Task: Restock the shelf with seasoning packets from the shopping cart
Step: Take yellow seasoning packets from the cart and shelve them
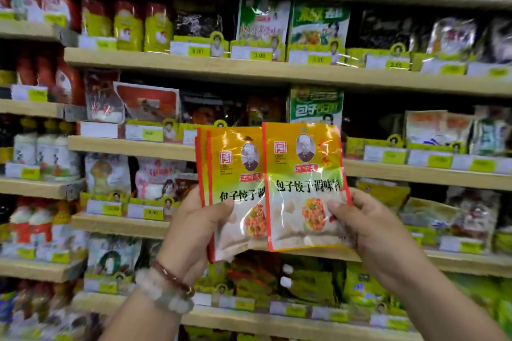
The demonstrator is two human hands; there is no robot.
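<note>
Seasoning packets (273, 188) are held fanned before the shelf (177, 63), clasped by left hand (194, 227) and right hand (360, 224). None shelved yet; placement is judged outstanding.

The packets (277, 188) are glossy, crinkled plastic film that catches glare. The shelf (194, 63) boards look like pale matt wood, with paper price tags (250, 52) along their front edges. The bracelets (166, 285) are smooth, polished beads.
</note>
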